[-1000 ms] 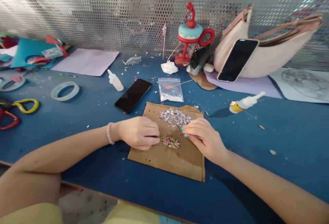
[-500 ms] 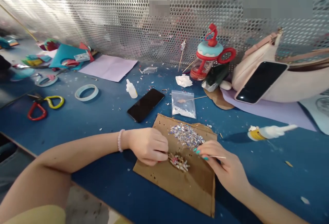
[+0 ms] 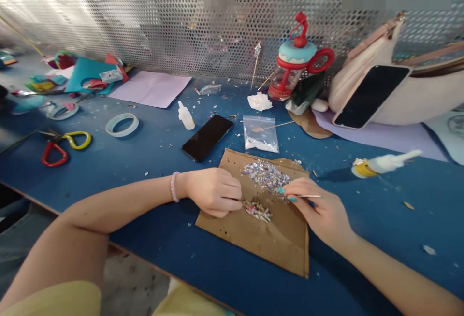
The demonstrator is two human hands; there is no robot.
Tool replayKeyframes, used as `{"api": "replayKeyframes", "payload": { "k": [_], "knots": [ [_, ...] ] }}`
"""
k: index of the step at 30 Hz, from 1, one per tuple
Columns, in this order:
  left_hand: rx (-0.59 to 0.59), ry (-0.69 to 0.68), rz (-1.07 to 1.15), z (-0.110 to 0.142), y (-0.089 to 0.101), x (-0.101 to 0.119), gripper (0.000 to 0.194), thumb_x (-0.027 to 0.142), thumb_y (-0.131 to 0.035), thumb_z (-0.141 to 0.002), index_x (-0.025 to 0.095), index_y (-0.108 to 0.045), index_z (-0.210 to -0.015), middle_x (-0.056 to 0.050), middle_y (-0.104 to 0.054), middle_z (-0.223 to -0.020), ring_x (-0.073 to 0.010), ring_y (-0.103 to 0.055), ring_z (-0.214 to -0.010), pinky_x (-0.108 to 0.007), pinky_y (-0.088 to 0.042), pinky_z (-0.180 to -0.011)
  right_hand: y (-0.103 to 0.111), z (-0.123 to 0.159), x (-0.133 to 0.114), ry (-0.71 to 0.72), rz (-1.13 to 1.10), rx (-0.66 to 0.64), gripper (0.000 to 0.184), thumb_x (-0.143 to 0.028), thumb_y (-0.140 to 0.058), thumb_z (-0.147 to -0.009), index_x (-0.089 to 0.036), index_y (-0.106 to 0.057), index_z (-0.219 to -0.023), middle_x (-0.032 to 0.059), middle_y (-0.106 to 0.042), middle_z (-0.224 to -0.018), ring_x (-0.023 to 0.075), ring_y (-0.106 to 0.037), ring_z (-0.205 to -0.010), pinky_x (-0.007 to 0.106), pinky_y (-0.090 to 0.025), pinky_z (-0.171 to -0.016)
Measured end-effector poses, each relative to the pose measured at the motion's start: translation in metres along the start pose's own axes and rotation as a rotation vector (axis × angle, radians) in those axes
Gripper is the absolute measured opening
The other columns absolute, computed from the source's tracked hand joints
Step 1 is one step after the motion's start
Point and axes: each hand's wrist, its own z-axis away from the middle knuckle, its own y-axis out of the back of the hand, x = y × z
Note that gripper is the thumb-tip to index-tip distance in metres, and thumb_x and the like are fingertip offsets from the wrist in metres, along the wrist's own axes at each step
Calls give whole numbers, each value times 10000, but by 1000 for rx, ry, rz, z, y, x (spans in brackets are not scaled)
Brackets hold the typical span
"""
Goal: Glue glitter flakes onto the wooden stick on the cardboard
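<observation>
My left hand (image 3: pixel 215 192) is closed over the left side of a brown cardboard sheet (image 3: pixel 250 241). Its fingertips meet the left end of a small elongated piece covered in whitish, pink and brownish bits (image 3: pixel 258 210). What lies between those fingers is hidden. In my right hand (image 3: pixel 321 212) a thin stick (image 3: pixel 308 196) is pinched between thumb and fingers, its tip low over the cardboard. Just beyond and left of those fingertips spreads a pile of shiny silver-blue flakes (image 3: pixel 266 173).
Behind the cardboard lie a black phone (image 3: pixel 208 138) and a zip bag of white flakes (image 3: pixel 261 135). A glue bottle (image 3: pixel 380 165) rests at right; a small white bottle (image 3: pixel 186 115), tape roll (image 3: pixel 122 125) and scissors (image 3: pixel 60 144) are left. A red-handled cup (image 3: pixel 295 60) and bag (image 3: pixel 406 98) stand behind.
The whole view has shifted, so the table things appear slightly higher. Both hands keep the same grips, and the stick stays near the flake pile.
</observation>
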Motion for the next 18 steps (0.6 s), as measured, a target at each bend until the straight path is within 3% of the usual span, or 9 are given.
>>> {"api": "replayKeyframes", "payload": {
  "k": [11, 18],
  "knots": [
    [24, 21, -42, -3, 3, 4, 143, 235, -518, -919, 189, -653, -925, -62, -649, -788, -176, -640, -753, -287, -529, -654, -4, 3, -5, 11, 60, 50, 99, -197, -606, -934, -237, -694, -914, 28, -760, -824, 187, -722, -795, 334, -575, -727],
    [50, 69, -57, -1, 3, 9, 169, 247, -500, -941, 178, -654, -953, -82, -679, -838, -183, -667, -814, -291, -569, -730, -1, -1, -5, 6, 43, -10, 114, -194, -584, -948, -234, -687, -921, 27, -765, -835, 184, -729, -807, 337, -577, -739]
  ]
}}
